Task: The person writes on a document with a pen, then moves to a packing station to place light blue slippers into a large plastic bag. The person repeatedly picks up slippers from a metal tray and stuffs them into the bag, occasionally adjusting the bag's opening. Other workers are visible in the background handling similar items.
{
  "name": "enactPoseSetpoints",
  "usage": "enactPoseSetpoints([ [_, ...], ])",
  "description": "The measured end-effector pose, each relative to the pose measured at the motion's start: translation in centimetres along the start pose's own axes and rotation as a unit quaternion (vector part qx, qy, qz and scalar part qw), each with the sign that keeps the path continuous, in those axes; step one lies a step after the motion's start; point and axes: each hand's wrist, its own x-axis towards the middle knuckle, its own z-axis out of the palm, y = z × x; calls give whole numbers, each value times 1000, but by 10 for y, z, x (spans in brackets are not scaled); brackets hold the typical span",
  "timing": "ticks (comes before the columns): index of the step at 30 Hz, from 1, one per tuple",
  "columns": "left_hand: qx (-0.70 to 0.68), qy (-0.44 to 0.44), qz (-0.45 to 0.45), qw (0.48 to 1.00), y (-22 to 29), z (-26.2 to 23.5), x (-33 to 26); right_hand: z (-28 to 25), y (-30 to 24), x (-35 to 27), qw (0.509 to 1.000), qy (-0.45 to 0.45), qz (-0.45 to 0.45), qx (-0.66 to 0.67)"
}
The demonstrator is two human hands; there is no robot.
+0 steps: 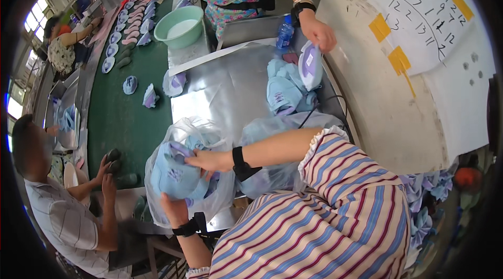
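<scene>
Worktop: a shiny sheet-metal worktop (230, 88) fills the middle, with a dark green conveyor belt (123, 116) along its 9 o'clock side.
Belt load: rows of lilac-and-blue shoe uppers (126, 19) run toward 11 o'clock, and two more lie loose near the worktop's edge.
Bags: a clear crinkled plastic bag (183, 174) sits open at 7 o'clock of the worktop with pale blue pieces inside. A second filmy bag (283, 127) lies just beside it toward 3 o'clock, also holding blue pieces.
Loose pile: a heap of light blue fabric shoe uppers (285, 90) rests on the worktop at 1 o'clock, outside either bag.
Basin: a round mint-green plastic basin (183, 25) stands at 12 o'clock. Its inside looks pale, but I cannot tell the contents.
Piece in hand: a light blue rounded shoe upper with lilac lining (175, 174) is at the mouth of the clear bag, held between both hands.
Left hand: the left hand (173, 208) cups the piece from below, its grip closed on it.
Right hand: the right hand (207, 160) pinches the top edge, its grip closed on the same piece.
Progress: judging from the full bags and the unsorted heap, the work looks partly done, with more pieces left to handle.
Others: another person's hand (319, 35) holds a white-and-lilac upper (310, 64) at 1 o'clock.
</scene>
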Motion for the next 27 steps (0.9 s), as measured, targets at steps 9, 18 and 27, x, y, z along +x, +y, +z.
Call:
enactPoseSetpoints([
  [9, 152, 117, 82, 978, 12, 21, -9, -23, -34, -75, 801, 57, -260, -537],
  [18, 194, 198, 58, 959, 6, 16, -28, -51, -67, -203, 650, 218, -169, -708],
  [27, 261, 167, 58, 949, 2, -1, -21, -131, -10, -253, 630, 398, -7, -667],
])
